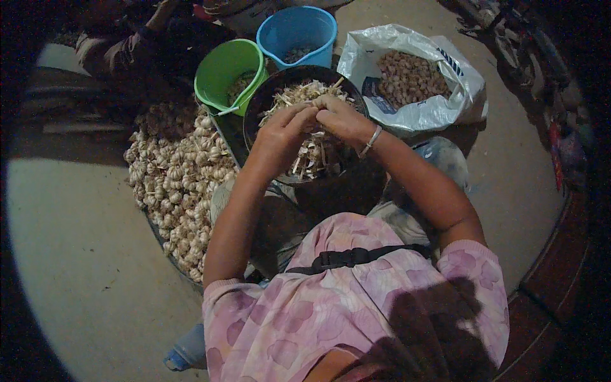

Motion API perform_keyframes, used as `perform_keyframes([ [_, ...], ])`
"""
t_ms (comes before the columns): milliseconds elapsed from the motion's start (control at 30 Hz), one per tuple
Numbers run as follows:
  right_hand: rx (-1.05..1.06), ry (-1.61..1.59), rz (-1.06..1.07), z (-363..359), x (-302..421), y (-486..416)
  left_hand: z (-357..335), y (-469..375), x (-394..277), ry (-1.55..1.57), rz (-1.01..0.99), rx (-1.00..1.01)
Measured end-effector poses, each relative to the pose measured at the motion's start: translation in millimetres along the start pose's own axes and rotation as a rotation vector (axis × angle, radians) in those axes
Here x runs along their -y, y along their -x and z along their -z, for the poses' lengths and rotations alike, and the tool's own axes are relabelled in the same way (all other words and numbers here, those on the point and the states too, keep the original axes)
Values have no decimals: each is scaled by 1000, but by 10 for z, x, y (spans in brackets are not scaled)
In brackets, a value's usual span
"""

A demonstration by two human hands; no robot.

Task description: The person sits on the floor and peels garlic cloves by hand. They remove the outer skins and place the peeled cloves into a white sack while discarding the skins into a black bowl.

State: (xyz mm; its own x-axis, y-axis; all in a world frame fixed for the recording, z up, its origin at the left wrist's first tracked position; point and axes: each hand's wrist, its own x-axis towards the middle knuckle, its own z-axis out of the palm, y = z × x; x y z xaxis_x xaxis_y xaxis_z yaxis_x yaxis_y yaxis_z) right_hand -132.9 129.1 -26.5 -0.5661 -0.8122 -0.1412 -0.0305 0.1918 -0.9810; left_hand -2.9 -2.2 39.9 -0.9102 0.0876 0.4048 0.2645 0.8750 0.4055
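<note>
My left hand [288,134] and my right hand [342,117] meet over a round dark basin [249,125], fingertips curled close together. Whatever lies between the fingers is too hidden to tell. Dry garlic stalks and papery skins [312,160] fill the basin beneath both hands. A large heap of whole garlic bulbs [179,184] lies at the left, beside my left forearm. Past the basin stand a green plastic bucket [215,71] and a blue plastic bucket [296,26], each with some material at the bottom. To the right, an open white woven sack [415,119] holds many small brownish pieces, seemingly garlic cloves.
Another person's sleeve [112,52] and arm are in the dark at the upper left, beyond the garlic heap. A parked two-wheeled vehicle [530,62], partly in shadow, stands at the upper right. A reddish-brown raised edge [549,277] curves along the lower right.
</note>
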Motion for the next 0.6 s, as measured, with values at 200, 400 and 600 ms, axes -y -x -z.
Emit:
perform_keyframes([
  [200,70,-488,-102,59,251,159,63,-6,-4,171,125,-77],
  [400,-496,100,288,386,1096,-208,159,3,44,498,373,-415],
  [600,-525,633,382,522,1317,-822,213,-90,60,518,380,-399],
])
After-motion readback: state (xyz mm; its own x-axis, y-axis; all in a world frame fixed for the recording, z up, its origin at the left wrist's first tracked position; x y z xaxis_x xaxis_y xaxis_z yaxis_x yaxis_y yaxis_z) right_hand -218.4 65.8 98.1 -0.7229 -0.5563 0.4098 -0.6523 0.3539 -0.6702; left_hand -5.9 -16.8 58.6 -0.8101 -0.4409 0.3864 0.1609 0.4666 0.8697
